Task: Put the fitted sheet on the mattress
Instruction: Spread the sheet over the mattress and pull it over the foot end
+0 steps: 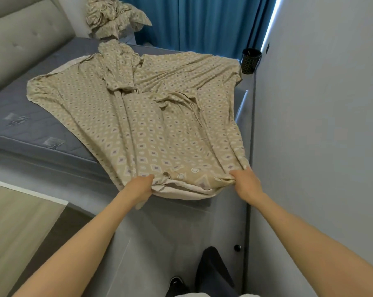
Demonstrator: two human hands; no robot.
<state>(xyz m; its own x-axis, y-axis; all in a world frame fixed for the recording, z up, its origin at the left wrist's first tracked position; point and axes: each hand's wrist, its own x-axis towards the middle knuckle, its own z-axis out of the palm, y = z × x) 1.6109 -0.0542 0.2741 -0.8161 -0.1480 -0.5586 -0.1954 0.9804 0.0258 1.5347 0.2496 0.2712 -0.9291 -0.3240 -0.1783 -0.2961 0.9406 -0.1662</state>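
A beige fitted sheet [151, 125] with a diamond pattern lies spread and wrinkled over the right part of a blue-grey mattress [31, 123]. Its near edge hangs over the mattress's near corner, showing a pale underside. My left hand [141, 184] is closed on the sheet's near edge at the left. My right hand [245, 181] grips the same edge at the right, close to the wall. A bunched fold runs up the sheet's middle toward the far side. The left part of the mattress is bare.
A grey tufted headboard [20, 39] stands at the left. Crumpled matching bedding [115, 16] lies at the far end before blue curtains [202, 22]. A dark patterned bin [250, 60] sits by the white wall [320, 125] on the right. The grey bed base [170, 232] is below me.
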